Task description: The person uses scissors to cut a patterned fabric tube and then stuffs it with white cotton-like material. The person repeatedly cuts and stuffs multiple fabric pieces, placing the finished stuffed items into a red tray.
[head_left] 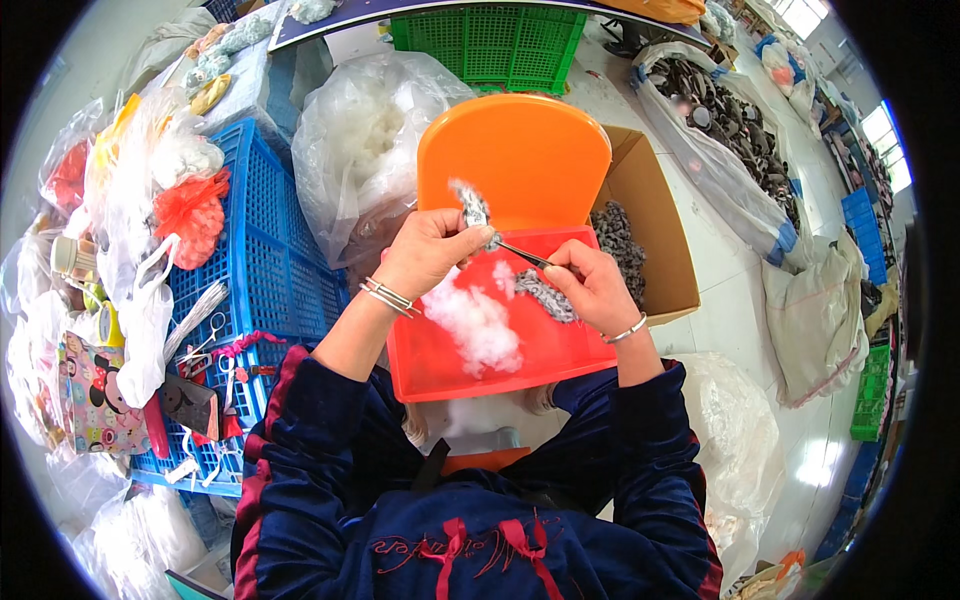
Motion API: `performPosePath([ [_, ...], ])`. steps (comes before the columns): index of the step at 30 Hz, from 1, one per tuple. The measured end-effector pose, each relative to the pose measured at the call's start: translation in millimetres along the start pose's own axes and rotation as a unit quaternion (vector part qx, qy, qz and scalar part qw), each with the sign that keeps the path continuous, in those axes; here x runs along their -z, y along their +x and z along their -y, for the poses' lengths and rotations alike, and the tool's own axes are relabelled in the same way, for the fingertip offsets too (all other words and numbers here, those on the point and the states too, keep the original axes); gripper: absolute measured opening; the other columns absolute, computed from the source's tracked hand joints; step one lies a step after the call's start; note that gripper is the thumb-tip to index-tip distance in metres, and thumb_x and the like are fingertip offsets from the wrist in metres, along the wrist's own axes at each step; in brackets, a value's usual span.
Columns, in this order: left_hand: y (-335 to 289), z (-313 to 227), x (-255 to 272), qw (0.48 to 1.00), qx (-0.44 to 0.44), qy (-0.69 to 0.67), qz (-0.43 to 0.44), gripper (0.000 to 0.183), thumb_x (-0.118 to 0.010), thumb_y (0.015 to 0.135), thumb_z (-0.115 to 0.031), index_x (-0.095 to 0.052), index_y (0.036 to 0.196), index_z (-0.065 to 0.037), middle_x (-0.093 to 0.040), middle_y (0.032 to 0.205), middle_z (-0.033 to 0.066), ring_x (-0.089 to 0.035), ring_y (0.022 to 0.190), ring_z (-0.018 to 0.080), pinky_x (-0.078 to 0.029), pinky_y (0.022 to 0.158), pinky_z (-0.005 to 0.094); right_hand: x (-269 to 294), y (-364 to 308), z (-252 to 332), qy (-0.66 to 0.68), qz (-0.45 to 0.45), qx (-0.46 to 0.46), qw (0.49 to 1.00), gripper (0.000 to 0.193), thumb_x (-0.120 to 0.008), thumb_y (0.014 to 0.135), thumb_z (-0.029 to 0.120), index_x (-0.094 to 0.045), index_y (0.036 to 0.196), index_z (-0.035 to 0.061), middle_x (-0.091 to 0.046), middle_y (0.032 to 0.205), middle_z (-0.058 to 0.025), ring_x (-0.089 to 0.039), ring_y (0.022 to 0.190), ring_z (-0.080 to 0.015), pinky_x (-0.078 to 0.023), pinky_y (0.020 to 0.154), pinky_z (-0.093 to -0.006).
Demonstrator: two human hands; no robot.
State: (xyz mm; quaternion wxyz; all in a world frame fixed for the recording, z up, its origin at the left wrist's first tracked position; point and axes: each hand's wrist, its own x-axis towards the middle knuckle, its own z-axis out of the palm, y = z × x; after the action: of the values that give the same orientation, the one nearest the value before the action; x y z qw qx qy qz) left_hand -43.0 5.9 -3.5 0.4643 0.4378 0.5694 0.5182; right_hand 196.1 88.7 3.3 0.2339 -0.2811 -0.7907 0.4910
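Note:
Over the red tray [560,350], my left hand [432,250] is closed on a small grey-and-white fuzzy fabric piece [474,208], which points up from the fingers. My right hand [592,285] pinches a slim metal tweezers-like tool [525,255]. Its tip meets the lower end of the fabric piece by my left fingertips; whether it goes inside is hidden. White fibre stuffing [475,325] lies loose on the tray below my hands. Another grey fuzzy piece [547,297] rests there beside my right hand.
An orange chair back [515,150] rises behind the tray. Right of it, a cardboard box [665,230] holds grey fuzzy pieces. A clear bag of stuffing [375,140] and a cluttered blue crate [290,270] stand left. Further right sits a large sack [690,160] of dark pieces.

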Motion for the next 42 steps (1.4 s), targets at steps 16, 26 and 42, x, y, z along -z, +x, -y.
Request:
performPosePath([
  [16, -8, -2, -19, 0.996, -0.009, -0.081, -0.022, 0.02, -0.065, 0.09, -0.019, -0.07, 0.088, 0.0, -0.063, 0.07, 0.0014, -0.057, 0.064, 0.007, -0.045, 0.06, 0.0205, -36, -4, -10, 0.142, -0.041, -0.037, 0.988, 0.009, -0.06, 0.091, 0.007, -0.056, 0.086, 0.0012, -0.056, 0.071, 0.0012, -0.049, 0.064, -0.0035, -0.04, 0.056, -0.0214],
  [26, -12, 1, -43, 0.987, -0.033, -0.134, -0.086, 0.023, -0.061, 0.093, -0.02, -0.069, 0.093, 0.001, -0.058, 0.066, -0.0002, -0.054, 0.061, 0.0058, -0.039, 0.056, 0.02, -61, -2, 7, 0.266, -0.069, -0.077, 0.958, 0.01, -0.055, 0.095, 0.01, -0.054, 0.088, 0.0033, -0.05, 0.071, 0.0048, -0.043, 0.063, -0.0022, -0.037, 0.055, -0.0196],
  [42, -8, 3, -42, 0.973, -0.05, -0.207, -0.084, 0.02, -0.063, 0.092, -0.018, -0.069, 0.09, 0.001, -0.06, 0.069, -0.0012, -0.054, 0.06, 0.0056, -0.044, 0.056, 0.0216, -58, -1, 5, 0.273, -0.072, -0.077, 0.956, 0.009, -0.057, 0.094, 0.009, -0.055, 0.089, 0.0023, -0.053, 0.073, 0.0045, -0.045, 0.065, -0.0017, -0.038, 0.057, -0.0188],
])
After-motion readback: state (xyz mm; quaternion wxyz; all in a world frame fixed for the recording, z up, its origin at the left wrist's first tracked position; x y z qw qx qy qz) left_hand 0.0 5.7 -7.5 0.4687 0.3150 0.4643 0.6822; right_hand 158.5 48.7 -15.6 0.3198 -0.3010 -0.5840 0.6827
